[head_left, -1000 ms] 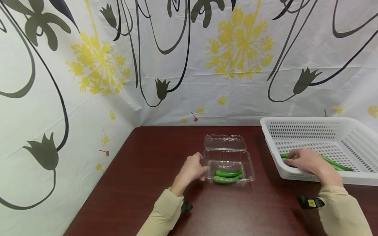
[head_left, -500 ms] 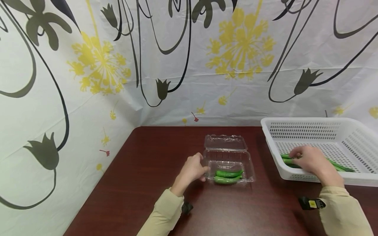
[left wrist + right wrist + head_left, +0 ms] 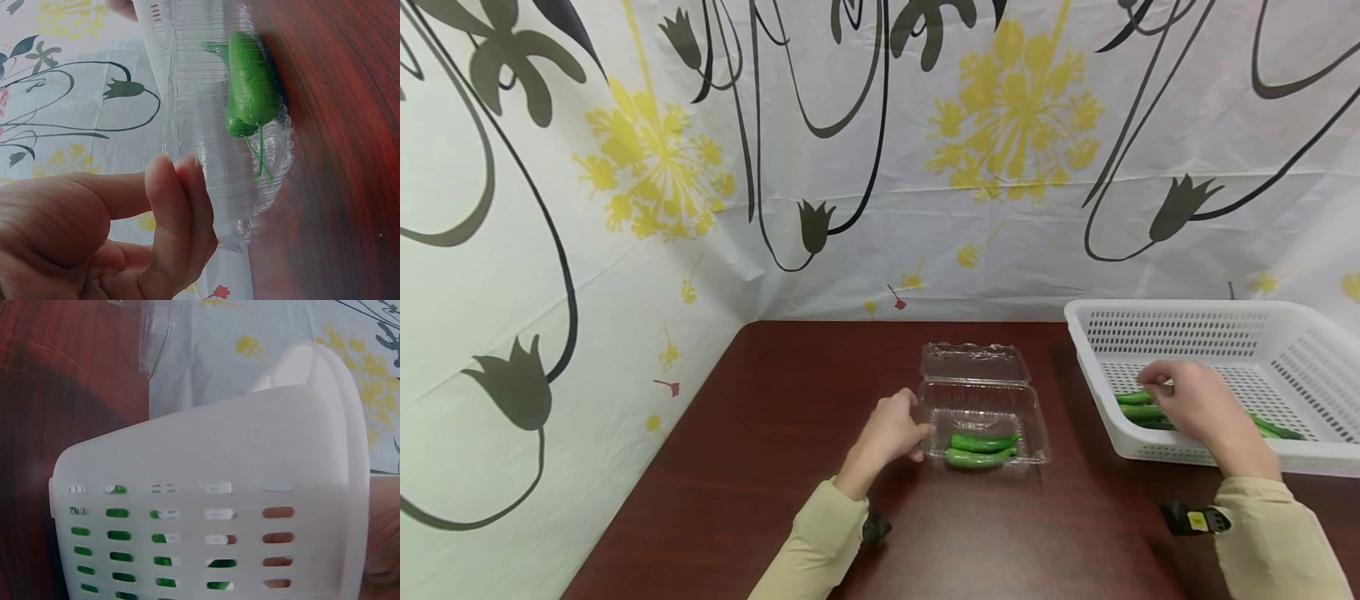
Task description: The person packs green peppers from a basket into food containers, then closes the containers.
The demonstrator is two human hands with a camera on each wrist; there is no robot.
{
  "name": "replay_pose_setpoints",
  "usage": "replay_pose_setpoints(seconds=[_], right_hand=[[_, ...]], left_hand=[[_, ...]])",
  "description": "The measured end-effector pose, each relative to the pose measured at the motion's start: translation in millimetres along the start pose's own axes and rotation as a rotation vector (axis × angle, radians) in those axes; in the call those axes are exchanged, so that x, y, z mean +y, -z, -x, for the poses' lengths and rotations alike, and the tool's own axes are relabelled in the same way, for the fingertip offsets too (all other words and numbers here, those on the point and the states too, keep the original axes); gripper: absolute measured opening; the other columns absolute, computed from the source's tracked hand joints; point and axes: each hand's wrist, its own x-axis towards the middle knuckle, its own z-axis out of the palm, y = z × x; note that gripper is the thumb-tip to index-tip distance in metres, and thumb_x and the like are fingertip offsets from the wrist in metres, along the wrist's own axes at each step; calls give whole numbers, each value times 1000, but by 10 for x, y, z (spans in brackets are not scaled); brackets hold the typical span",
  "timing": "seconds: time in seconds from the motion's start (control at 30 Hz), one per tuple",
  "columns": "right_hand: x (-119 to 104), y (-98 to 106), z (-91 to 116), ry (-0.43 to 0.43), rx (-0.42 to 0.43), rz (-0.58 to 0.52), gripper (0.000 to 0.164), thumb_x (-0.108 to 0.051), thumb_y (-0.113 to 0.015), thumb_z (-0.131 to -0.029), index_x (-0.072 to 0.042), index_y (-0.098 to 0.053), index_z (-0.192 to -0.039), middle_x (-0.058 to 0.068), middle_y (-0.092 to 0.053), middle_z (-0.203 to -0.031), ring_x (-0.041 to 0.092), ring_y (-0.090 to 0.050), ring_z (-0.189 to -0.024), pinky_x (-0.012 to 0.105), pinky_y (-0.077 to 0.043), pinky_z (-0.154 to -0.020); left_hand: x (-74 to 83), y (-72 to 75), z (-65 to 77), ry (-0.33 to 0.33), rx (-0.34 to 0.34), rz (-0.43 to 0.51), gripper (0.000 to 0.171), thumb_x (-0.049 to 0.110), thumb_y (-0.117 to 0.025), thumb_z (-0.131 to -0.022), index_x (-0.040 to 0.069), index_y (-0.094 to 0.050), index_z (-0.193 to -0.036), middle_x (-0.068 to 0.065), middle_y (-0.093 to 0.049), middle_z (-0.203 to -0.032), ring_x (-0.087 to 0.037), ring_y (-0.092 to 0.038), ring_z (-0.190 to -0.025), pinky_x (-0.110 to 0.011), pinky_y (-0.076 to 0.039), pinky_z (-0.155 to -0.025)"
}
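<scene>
My left hand [image 3: 883, 433] is at the left side of an open, clear plastic clamshell container [image 3: 1030, 417], pinching its rim between thumb and fingers. In the left wrist view, the fingertips [image 3: 161, 169] meet at the rim. Two green chili peppers [image 3: 981, 458] lie side by side in the container, their thin stems visible in the left wrist view. My right hand [image 3: 1198, 404] is inside the white basket [image 3: 1078, 350], fingers bent down over more green peppers [image 3: 1138, 412]. I cannot tell whether it holds one; the basket wall [image 3: 206, 437] mostly hides it in the right wrist view.
The clear lid [image 3: 973, 362] is folded back behind the container. A dark red wooden table [image 3: 820, 367] carries everything. A patterned white sheet [image 3: 865, 200] hangs along its back and left edges.
My right hand has risen slightly and moved back inside the basket, showing more of the peppers beneath it. The left hand and container have stayed in place.
</scene>
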Motion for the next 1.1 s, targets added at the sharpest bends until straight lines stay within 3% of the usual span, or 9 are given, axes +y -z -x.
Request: replay_pose_setpoints(seconds=[0.33, 0.43, 0.67, 0.8, 0.93, 1.1], right_hand=[[-73, 10, -14, 92, 260, 21, 7, 3, -65, -80, 0, -65, -85, 15, -61, -76, 32, -58, -66, 47, -43, -58], [-83, 10, -9, 62, 277, 6, 6, 2, -64, -82, 0, -64, -88, 14, -56, -77, 31, -54, -68, 47, -42, -59], [-89, 16, -15, 21, 309, -30, 9, -1, -59, -87, 2, -62, -94, 24, -58, -87, 40, -46, -90, 55, -33, -77], [-87, 25, -17, 7, 326, -20, 8, -2, -60, -86, 3, -63, -92, 25, -59, -87, 40, -46, -89, 55, -34, -76], [-63, 47, -13, -22, 300, -35, 8, -2, -59, -87, 3, -62, -93, 20, -57, -78, 36, -45, -84, 53, -33, -72], [-21, 87, -1, -17, 328, -50, 7, 1, -59, -86, 5, -61, -91, 13, -57, -66, 33, -44, -81, 50, -31, -73]], left_hand=[[-4, -7, -2, 6, -5, -6, 49, 15, -70, -80, -4, -48, -119, -2, -58, -53, -7, -56, -36, -31, -48, -82], [-5, -8, -4, 11, -6, -6, 49, 16, -70, -80, -3, -48, -120, -2, -58, -54, -7, -56, -37, -31, -48, -82], [-5, -4, -5, 11, -4, -4, 49, 16, -71, -80, -3, -48, -119, -2, -58, -54, -7, -56, -36, -31, -49, -81], [-3, -1, -3, 11, -5, -4, 49, 15, -71, -80, -4, -49, -119, -2, -58, -54, -7, -56, -36, -30, -49, -81], [-4, -3, -8, 13, -7, -7, 49, 16, -70, -80, -3, -48, -119, -2, -58, -53, -7, -56, -36, -30, -48, -83], [-13, -4, -14, 10, -6, -5, 48, 15, -70, -80, -4, -49, -118, -2, -58, -56, -7, -56, -37, -28, -49, -79]])
